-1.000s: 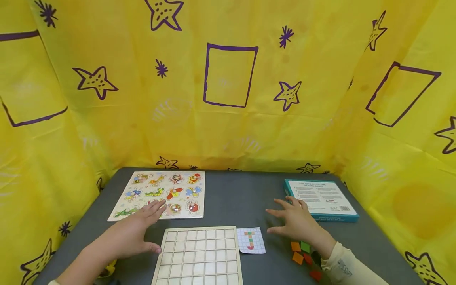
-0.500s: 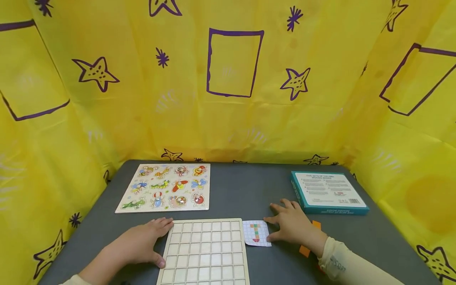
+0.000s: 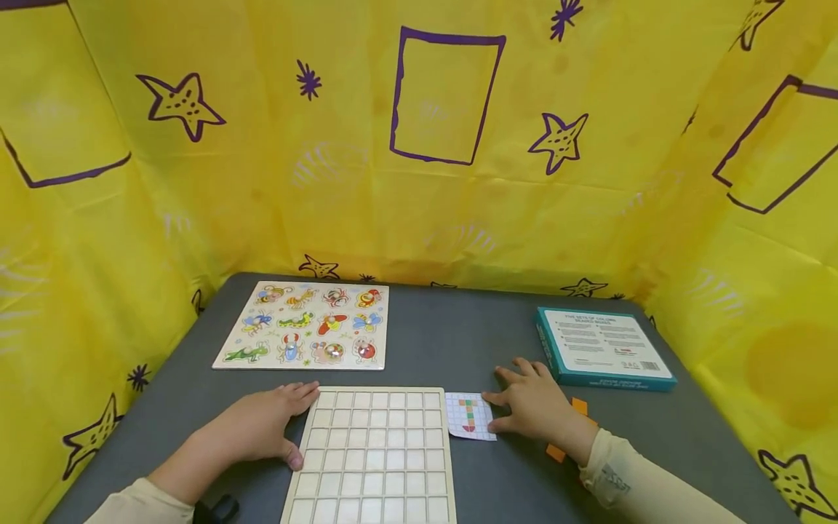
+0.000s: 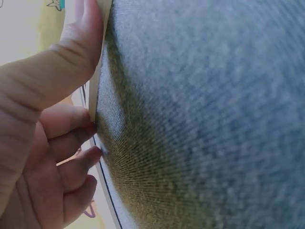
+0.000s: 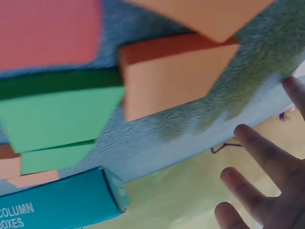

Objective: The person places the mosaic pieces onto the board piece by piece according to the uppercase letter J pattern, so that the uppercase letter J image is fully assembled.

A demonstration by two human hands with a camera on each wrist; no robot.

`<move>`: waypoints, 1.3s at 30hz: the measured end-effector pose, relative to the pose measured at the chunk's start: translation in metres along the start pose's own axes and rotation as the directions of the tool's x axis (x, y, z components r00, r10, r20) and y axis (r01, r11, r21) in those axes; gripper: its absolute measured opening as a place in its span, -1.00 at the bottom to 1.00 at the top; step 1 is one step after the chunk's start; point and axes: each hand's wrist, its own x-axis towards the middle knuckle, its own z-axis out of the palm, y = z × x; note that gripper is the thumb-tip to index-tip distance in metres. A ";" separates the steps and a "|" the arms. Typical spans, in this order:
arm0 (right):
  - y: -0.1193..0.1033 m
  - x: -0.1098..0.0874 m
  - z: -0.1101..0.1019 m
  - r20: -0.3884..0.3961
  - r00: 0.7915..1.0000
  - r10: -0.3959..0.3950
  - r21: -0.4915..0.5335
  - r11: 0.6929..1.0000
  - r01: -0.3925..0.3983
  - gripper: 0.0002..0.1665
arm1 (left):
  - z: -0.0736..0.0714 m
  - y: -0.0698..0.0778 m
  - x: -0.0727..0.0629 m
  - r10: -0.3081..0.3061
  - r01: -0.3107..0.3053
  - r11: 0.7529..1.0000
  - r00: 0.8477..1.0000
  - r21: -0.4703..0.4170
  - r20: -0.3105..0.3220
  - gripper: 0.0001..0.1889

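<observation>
A pale wooden grid board (image 3: 376,451) with square recesses lies flat in the middle of the table. My left hand (image 3: 258,426) is at its left side, fingertips at the far left corner and thumb against the side edge. The left wrist view has the thumb (image 4: 71,62) along the board's edge and the other fingers bent loosely near the corner. Beside the board's right edge lies a small gridded paper card (image 3: 483,429) printed with a coloured T-like pattern. My right hand (image 3: 533,404) rests with spread fingers, index and thumb tips at the card's right edge.
Orange, green and red tiles (image 5: 176,76) lie under and beside the right wrist. A teal box (image 3: 605,349) stands back right. An insect peg puzzle (image 3: 304,326) lies back left. Yellow patterned cloth (image 3: 327,182) walls the table on the back and sides.
Both hands have come down, the left to the board's edge and the right to the card. The head view has tilted and shifted slightly. Board and card stay side by side.
</observation>
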 end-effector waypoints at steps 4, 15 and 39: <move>0.005 -0.006 0.005 0.009 1.000 0.000 -0.011 1.000 0.000 -0.32 | 0.002 0.004 0.002 0.015 -0.015 1.000 1.000 0.006 0.005 0.19; 0.035 -0.038 0.014 0.083 0.994 0.077 0.053 0.995 -0.082 -0.34 | 0.023 0.027 0.011 0.052 -0.053 0.998 0.999 0.038 0.008 0.17; 0.073 -0.037 -0.001 0.061 0.995 0.078 0.165 0.982 -0.087 -0.36 | 0.006 0.050 0.048 0.085 -0.084 0.991 0.996 0.109 -0.011 0.18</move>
